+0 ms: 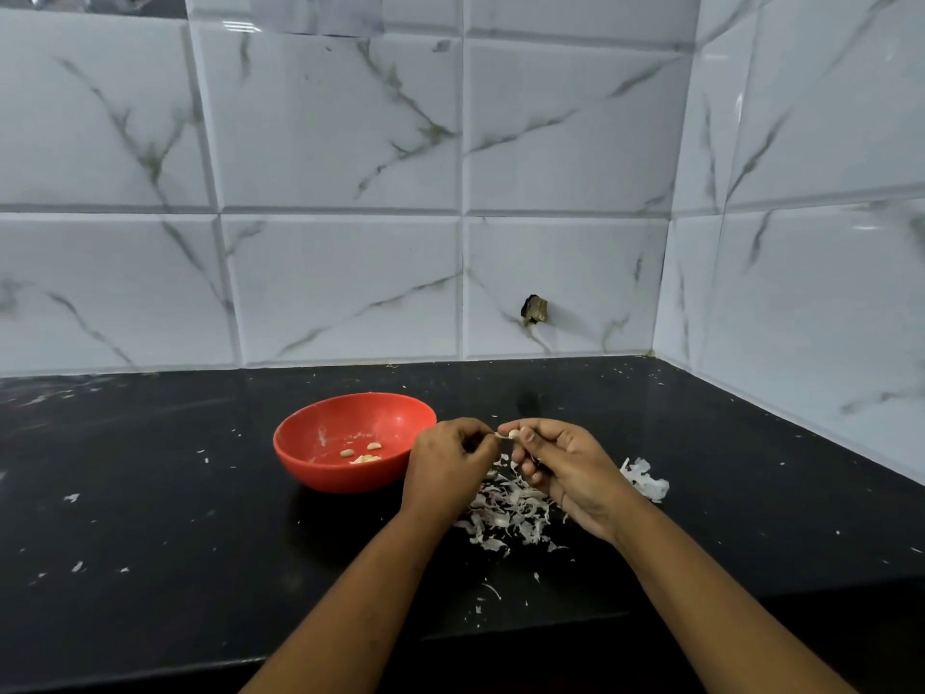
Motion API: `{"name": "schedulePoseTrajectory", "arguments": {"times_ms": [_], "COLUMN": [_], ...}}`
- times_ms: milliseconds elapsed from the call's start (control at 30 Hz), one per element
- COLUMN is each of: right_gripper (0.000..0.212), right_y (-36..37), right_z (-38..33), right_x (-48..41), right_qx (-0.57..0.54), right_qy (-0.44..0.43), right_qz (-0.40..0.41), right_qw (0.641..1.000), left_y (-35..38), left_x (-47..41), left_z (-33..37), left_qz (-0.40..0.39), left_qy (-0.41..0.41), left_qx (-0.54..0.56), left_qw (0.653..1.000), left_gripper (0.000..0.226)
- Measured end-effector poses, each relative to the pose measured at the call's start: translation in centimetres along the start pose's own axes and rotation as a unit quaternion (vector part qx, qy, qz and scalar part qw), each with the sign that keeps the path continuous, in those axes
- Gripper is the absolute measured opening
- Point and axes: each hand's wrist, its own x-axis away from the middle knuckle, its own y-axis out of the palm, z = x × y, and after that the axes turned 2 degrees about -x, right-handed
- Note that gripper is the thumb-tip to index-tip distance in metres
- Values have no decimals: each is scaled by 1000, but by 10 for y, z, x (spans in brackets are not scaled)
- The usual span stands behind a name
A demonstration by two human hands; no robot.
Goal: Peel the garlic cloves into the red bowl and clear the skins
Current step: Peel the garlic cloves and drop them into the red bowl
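A red bowl (320, 468) stands on the black counter, left of my hands, with a few peeled garlic cloves (364, 454) lying inside. My right hand (565, 463) pinches a small pale garlic clove (514, 434) between thumb and fingertips. My left hand (445, 465) meets it from the left, its fingertips closed on a strip of skin at the clove's tip. Below both hands lies a heap of white garlic skins (505, 513). A larger papery piece of skin (645, 480) rests to the right of my right wrist.
The black counter (175, 493) is speckled with small skin flakes, including near its front edge (488, 593). White marble-pattern tiled walls close off the back and the right side, forming a corner. A small dark hole (534, 310) shows in the back wall.
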Motion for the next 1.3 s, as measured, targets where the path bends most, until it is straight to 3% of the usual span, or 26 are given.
{"name": "schedulePoseTrajectory", "arguments": {"times_ms": [233,533,667,833,1300], "right_gripper": [20,16,16,15,15], "right_y": [-4,-7,-8,-8,-9], "right_z": [5,6,8,10,14], "right_x": [-3,-3,-4,-5,-5], "right_qx": [50,108,118,104,106], "right_qy": [-19,-45,-39,-39,-57], "right_qz": [23,79,72,58,36], "right_qw": [998,990,990,992,992], "left_y": [2,3,4,6,11], "left_x": [2,2,2,0,-4], "left_z": [0,0,0,-3,-10], "left_qz": [7,17,16,17,-50], "left_qy": [26,38,50,38,-25], "left_qx": [-87,-79,-33,15,86], "left_qw": [996,996,998,999,995], "left_gripper": [15,18,4,3,17]}}
